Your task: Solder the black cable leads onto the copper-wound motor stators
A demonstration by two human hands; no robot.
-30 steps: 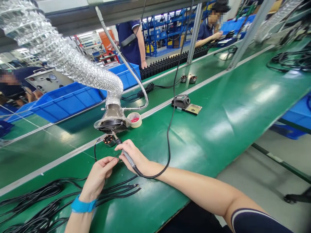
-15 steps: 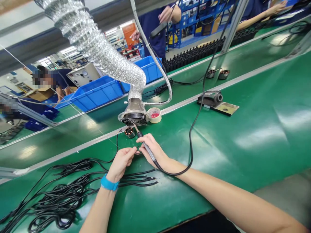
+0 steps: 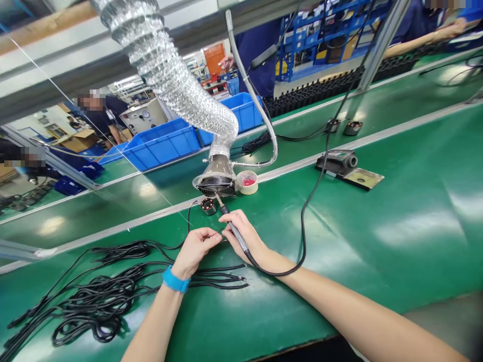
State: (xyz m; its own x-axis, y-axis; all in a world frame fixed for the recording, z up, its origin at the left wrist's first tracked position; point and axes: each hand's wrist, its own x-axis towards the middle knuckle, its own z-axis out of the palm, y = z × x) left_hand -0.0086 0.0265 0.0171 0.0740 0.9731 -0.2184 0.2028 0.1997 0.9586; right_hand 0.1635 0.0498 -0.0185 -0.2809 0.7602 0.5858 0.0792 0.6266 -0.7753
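My right hand (image 3: 243, 234) grips a pen-shaped soldering iron (image 3: 234, 230), its tip angled up toward a small copper-wound motor stator (image 3: 208, 206) lying on the green bench mat (image 3: 287, 301). My left hand (image 3: 194, 249) pinches a thin black wire (image 3: 190, 226) that runs to the stator, and its end sits close to my right fingers. A blue wristband (image 3: 175, 280) circles my left wrist. Below that hand lies a heap of black cables (image 3: 101, 296), their stripped ends pointing right.
A fume extractor nozzle (image 3: 218, 178) on a foil duct (image 3: 177, 75) hangs just beyond the iron tip, beside a tape roll (image 3: 248, 182). A soldering iron stand (image 3: 349, 166) sits to the right. Blue bins (image 3: 162, 145) and co-workers stand further off.
The whole scene has shifted right and up in view as my head turned. My hands have drawn slightly closer, still holding the wire and iron.
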